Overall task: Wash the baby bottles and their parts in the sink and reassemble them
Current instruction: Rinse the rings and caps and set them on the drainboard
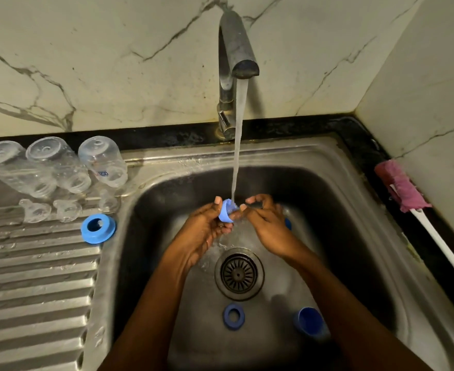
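Blue cap (227, 212) rinsed — mouth tilted upward.
Left hand (207, 227) fingers grasp it; right hand (264, 223) curls just beside — contact unclear.

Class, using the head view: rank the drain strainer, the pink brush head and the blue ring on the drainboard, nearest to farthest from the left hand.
1. drain strainer, in the basin below the left hand
2. blue ring, left, on the drainboard
3. pink brush head, far right, on the counter

Bare forearms (153, 303), uncovered to the frame's lower edge, lead to the person's left grip (204, 228) and right grip (267, 223), fingernails (217, 200) short and plain.
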